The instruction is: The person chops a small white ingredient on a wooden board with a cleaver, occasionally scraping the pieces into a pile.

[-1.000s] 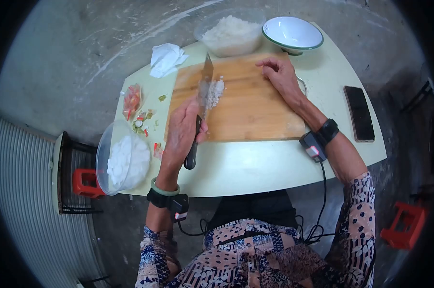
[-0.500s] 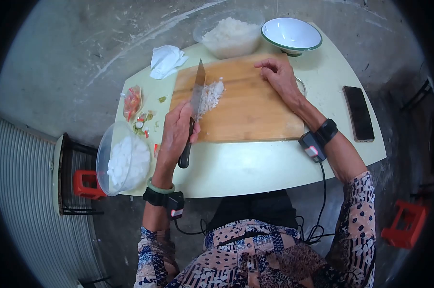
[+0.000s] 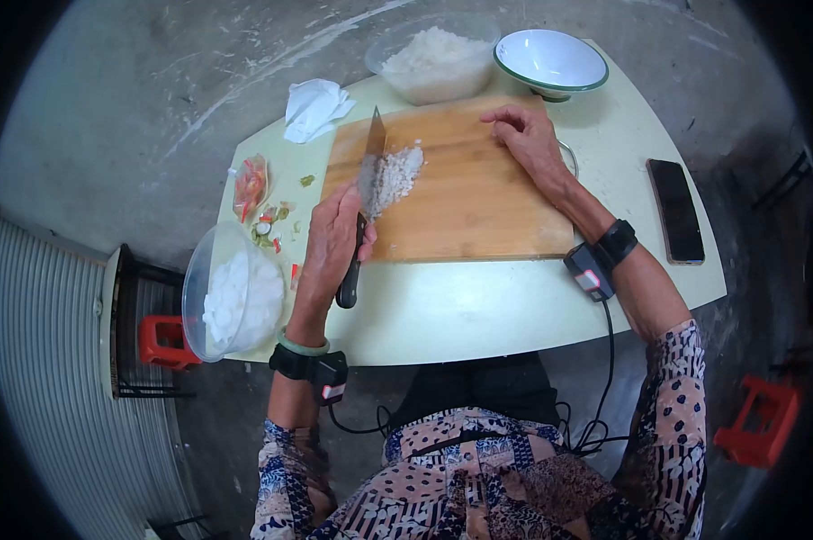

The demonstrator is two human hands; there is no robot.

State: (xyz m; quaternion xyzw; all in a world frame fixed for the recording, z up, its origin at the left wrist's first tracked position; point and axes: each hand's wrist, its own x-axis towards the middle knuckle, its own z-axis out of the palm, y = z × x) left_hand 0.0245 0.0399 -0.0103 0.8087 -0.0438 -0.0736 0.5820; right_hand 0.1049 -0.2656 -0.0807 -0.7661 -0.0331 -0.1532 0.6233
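My left hand (image 3: 334, 236) is wrapped round the black handle of a knife (image 3: 373, 162). The blade stands near the left side of the wooden cutting board (image 3: 478, 207), its tip towards the back. Against the blade's right side lies a pile of finely chopped white food (image 3: 397, 177). My right hand (image 3: 526, 141) rests at the board's back right corner, fingers curled loosely with the index finger reaching left, and holds nothing.
At the back are a clear bowl of white grated food (image 3: 435, 76), a green-rimmed bowl (image 3: 550, 63) and white tissue (image 3: 315, 110). A plastic bowl of white pieces (image 3: 242, 301), a small bag (image 3: 251, 187) and scraps are left; a phone (image 3: 676, 211) lies right.
The whole view has shifted slightly. The hands, the knife and the chopped pile keep nearly the same places on the board.
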